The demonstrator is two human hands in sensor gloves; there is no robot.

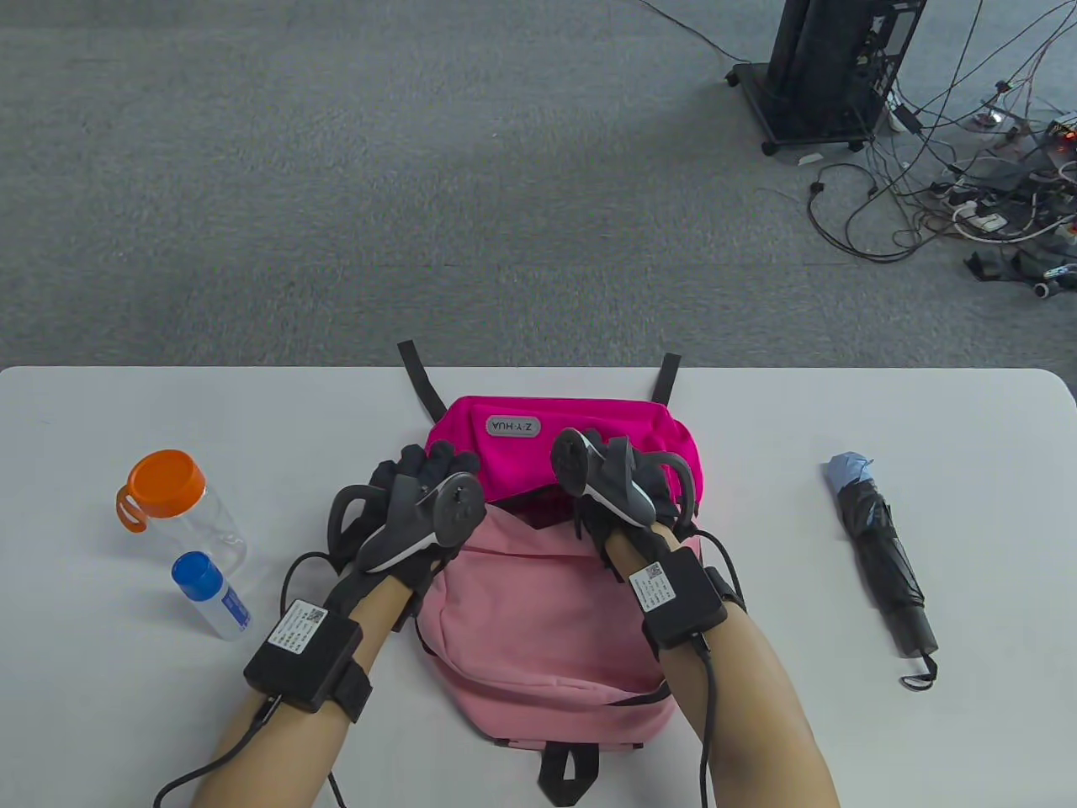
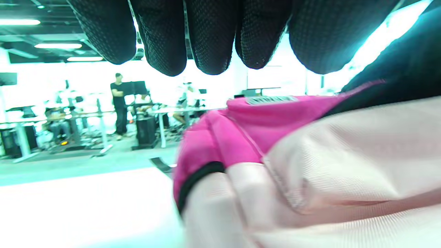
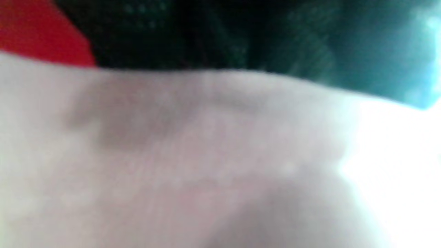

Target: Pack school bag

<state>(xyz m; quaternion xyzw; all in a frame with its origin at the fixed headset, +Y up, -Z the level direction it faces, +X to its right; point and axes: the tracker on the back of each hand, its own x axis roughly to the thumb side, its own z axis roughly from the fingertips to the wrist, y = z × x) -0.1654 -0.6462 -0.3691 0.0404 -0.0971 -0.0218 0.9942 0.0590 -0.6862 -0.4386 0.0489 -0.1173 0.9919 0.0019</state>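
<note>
Soft, limp pink backpack (image 1: 547,614) at desk's near edge; best held by zipper rim. Both hands' grip: cannot tell.

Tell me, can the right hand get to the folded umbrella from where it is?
Probably yes. The umbrella lies alone on bare table to the right of the backpack, with nothing between it and the right hand.
</note>
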